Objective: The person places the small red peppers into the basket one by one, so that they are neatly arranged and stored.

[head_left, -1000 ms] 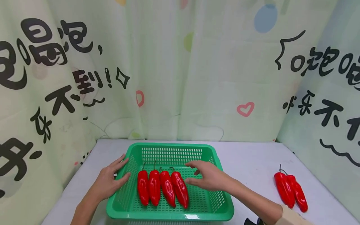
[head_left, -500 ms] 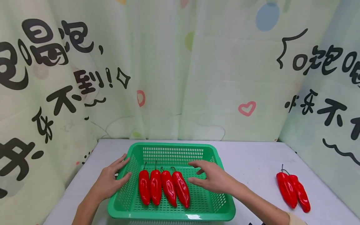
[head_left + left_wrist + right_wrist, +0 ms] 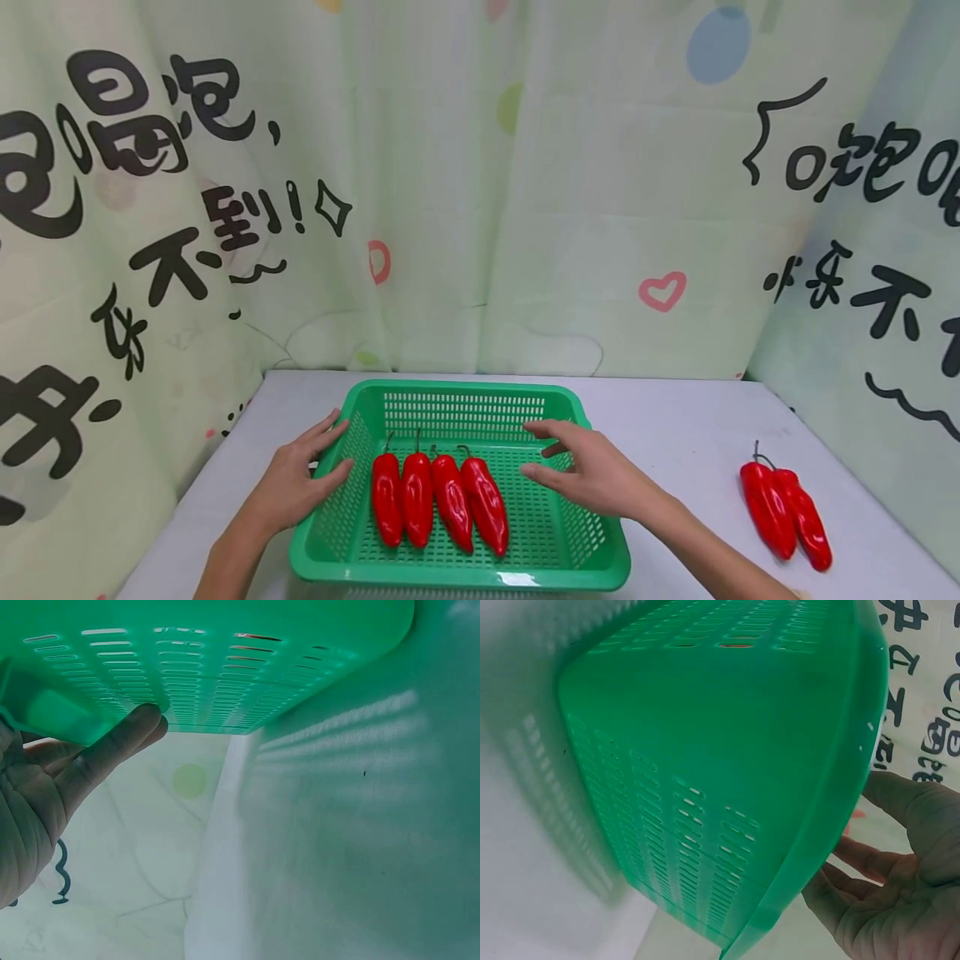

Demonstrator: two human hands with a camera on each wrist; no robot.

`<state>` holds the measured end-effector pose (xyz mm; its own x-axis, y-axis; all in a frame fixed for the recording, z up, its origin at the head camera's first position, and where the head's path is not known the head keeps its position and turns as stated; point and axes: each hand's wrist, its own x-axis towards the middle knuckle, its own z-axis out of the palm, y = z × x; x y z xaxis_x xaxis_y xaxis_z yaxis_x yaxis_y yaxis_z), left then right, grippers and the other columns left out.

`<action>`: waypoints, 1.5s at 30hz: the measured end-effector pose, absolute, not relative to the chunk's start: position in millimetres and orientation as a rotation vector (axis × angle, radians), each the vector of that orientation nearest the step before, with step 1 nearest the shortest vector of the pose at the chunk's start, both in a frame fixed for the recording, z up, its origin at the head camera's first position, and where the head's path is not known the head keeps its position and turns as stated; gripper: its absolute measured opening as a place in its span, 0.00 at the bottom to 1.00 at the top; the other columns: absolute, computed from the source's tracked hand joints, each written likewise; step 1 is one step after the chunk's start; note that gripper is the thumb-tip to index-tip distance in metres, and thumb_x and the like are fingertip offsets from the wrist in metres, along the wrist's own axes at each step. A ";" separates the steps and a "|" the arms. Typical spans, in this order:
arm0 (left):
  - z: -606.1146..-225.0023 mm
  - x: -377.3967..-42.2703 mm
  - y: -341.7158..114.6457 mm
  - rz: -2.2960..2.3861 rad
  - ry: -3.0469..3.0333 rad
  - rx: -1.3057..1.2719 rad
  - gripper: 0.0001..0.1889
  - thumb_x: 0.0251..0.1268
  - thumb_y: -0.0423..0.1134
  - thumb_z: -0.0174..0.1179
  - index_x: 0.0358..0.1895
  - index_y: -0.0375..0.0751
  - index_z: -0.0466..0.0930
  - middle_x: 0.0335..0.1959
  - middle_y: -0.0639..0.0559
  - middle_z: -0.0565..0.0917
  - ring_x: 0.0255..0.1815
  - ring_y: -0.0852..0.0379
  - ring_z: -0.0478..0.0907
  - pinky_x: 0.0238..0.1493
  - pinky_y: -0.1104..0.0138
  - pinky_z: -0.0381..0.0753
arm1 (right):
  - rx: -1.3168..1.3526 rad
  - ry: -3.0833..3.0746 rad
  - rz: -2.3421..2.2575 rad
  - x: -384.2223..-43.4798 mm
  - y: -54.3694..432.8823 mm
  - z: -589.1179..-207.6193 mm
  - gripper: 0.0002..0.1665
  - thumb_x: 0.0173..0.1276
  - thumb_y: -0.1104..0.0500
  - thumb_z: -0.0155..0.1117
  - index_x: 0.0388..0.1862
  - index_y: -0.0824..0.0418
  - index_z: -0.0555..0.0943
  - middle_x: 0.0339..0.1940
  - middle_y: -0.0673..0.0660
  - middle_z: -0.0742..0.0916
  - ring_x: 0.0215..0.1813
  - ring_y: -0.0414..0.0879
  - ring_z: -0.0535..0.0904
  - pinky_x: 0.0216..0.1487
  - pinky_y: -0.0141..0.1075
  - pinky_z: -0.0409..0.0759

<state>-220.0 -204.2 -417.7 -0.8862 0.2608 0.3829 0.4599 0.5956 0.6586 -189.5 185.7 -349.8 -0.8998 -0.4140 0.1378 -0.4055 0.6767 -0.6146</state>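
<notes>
My left hand (image 3: 300, 475) rests at the left rim of a green plastic basket (image 3: 465, 579), its fingers fairly straight. In the left wrist view, fingers (image 3: 112, 754) lie against the basket's slotted outer wall. My right hand (image 3: 592, 467) hovers over the basket's right side, thumb and fingers apart with nothing between them. In the right wrist view, this hand (image 3: 900, 885) appears just beyond the basket rim. Several glossy red chili peppers (image 3: 452, 504) lie side by side in the basket, stems towards the far side, left of my right hand.
Two more red peppers (image 3: 768, 512) lie together on the white table (image 3: 675, 442), right of the basket. A pale curtain (image 3: 570, 183) with black lettering hangs behind the table and along both sides.
My right hand has drawn slightly right, away from the peppers in the basket. The left hand stays at the rim. The whole view has shifted slightly.
</notes>
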 end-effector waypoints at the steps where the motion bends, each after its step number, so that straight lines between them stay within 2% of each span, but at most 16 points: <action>1: -417.6 -220.2 -204.1 -1.167 -2.579 -0.595 0.30 0.66 0.33 0.67 0.69 0.24 0.72 0.74 0.29 0.67 0.57 0.33 0.82 0.42 0.55 0.89 | -0.697 2.871 -1.046 -189.1 186.9 -350.0 0.34 0.70 0.48 0.70 0.69 0.64 0.76 0.66 0.61 0.82 0.55 0.55 0.84 0.43 0.33 0.86; 20: -417.8 -220.0 -204.3 -1.177 -2.584 -0.583 0.30 0.66 0.33 0.68 0.69 0.25 0.73 0.73 0.29 0.68 0.55 0.35 0.84 0.42 0.56 0.89 | -0.548 2.923 -1.139 -184.3 206.2 -349.4 0.34 0.70 0.49 0.71 0.69 0.63 0.76 0.67 0.61 0.81 0.58 0.57 0.83 0.45 0.36 0.88; 30: -417.8 -220.7 -203.8 -1.174 -2.586 -0.583 0.30 0.65 0.33 0.67 0.69 0.24 0.72 0.74 0.29 0.68 0.56 0.33 0.83 0.42 0.55 0.89 | -0.475 2.962 -1.138 -181.2 213.4 -353.2 0.35 0.69 0.48 0.72 0.69 0.63 0.76 0.65 0.63 0.82 0.57 0.55 0.84 0.47 0.46 0.88; 41: -418.7 -222.3 -203.2 -1.168 -2.576 -0.590 0.30 0.65 0.32 0.68 0.69 0.24 0.72 0.74 0.29 0.68 0.54 0.33 0.84 0.41 0.55 0.89 | -0.452 2.951 -1.184 -179.1 220.4 -355.0 0.35 0.70 0.48 0.71 0.70 0.63 0.75 0.66 0.64 0.82 0.58 0.55 0.84 0.44 0.35 0.87; 45: -419.3 -222.2 -203.4 -1.175 -2.578 -0.587 0.31 0.65 0.33 0.68 0.69 0.24 0.72 0.74 0.29 0.68 0.54 0.33 0.84 0.41 0.55 0.89 | -0.477 2.971 -1.182 -178.4 224.6 -354.6 0.34 0.70 0.48 0.71 0.70 0.63 0.76 0.66 0.63 0.82 0.58 0.55 0.84 0.44 0.34 0.87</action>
<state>-222.2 -203.4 -419.3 -0.8882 0.2559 0.3815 0.4558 0.5943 0.6626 -178.4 224.6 -354.6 -0.9525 -0.2372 0.1911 -0.3036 0.6898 -0.6572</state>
